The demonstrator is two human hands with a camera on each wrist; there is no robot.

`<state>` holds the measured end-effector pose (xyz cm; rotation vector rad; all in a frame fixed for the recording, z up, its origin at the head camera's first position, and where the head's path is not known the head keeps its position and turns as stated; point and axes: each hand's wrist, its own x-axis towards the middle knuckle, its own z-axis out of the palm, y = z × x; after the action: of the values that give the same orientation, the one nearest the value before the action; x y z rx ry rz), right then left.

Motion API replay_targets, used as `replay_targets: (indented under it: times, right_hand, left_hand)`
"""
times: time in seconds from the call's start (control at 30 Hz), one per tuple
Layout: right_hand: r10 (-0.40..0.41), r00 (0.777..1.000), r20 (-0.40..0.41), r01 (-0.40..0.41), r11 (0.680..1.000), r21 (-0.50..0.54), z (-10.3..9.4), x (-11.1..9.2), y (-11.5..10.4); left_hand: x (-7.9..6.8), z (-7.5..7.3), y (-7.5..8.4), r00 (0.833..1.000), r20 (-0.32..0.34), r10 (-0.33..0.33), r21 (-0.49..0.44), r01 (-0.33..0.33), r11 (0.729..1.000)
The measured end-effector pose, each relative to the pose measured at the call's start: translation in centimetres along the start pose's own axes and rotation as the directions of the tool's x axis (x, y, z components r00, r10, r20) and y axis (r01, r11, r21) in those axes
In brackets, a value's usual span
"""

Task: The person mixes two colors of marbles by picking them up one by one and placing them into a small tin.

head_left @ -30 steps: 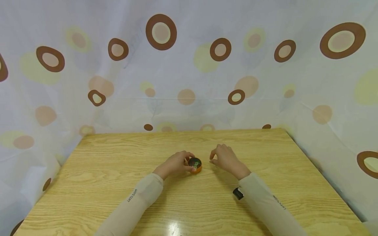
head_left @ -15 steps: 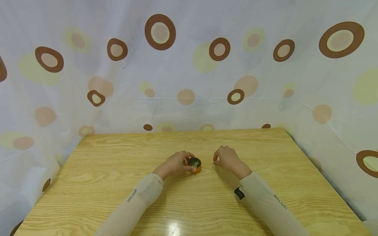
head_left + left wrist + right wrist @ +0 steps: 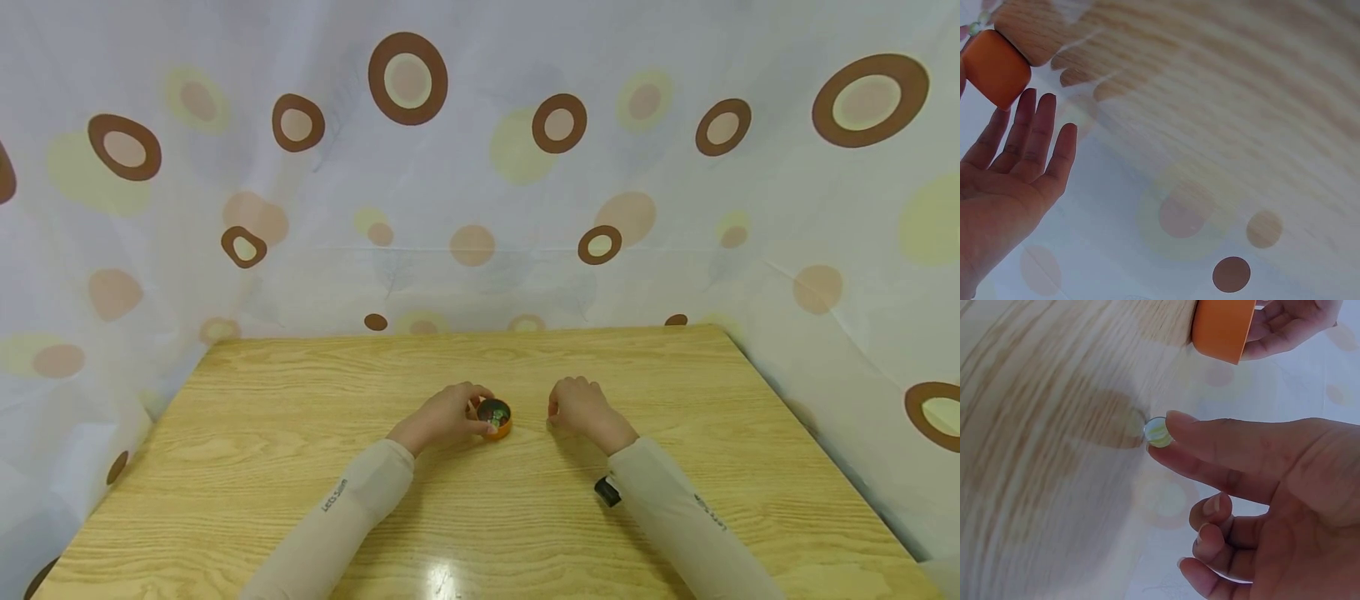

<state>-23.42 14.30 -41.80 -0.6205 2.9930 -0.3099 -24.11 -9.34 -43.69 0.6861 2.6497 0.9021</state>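
Observation:
My left hand [image 3: 444, 419] holds a small round orange bowl [image 3: 503, 432] by its left side on the table, thumb in front and fingers behind. Inside its dark interior lie glassy, colourful pieces too small to make out. The left wrist view shows the orange wall [image 3: 999, 69] beyond the fingertips. To the right of the bowl, my right hand [image 3: 586, 410] is low over the wood. Between its thumb and index finger it pinches a clear glass marble [image 3: 1159, 432] with yellow-green swirls, which appears to touch the tabletop. The other fingers are curled.
The wooden table [image 3: 315, 379] ends at a patterned white curtain [image 3: 472, 200] behind and at both sides. A black wrist device [image 3: 607, 492] sits under the right sleeve. Light glares on the near part of the wood.
My right hand has moved a little to the right and nearer, away from the bowl, and has lowered slightly. The left hand and the bowl have stayed in place.

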Motion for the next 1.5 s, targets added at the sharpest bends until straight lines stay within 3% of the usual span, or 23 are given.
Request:
replay_targets:
  times: [0.43,0.87,1.5]
  right_hand:
    - [-0.018,1.000,0.004,0.018,1.000,0.012,0.2,0.2,-0.1]
    - [-0.107,0.988,-0.107,0.108,0.994,0.002,0.2,0.5,-0.6]
    - [-0.165,0.973,-0.160,0.167,0.986,0.000,-0.5,1.1,-2.6]
  left_hand:
    - [0.0,0.0,0.0,1.000,0.000,0.010,0.018,-0.010,1.000]
    - [0.1,0.0,0.0,1.000,-0.004,0.000,0.014,0.000,1.000]
    - [0.2,0.0,-0.1,1.000,0.007,-0.002,0.012,0.002,1.000]
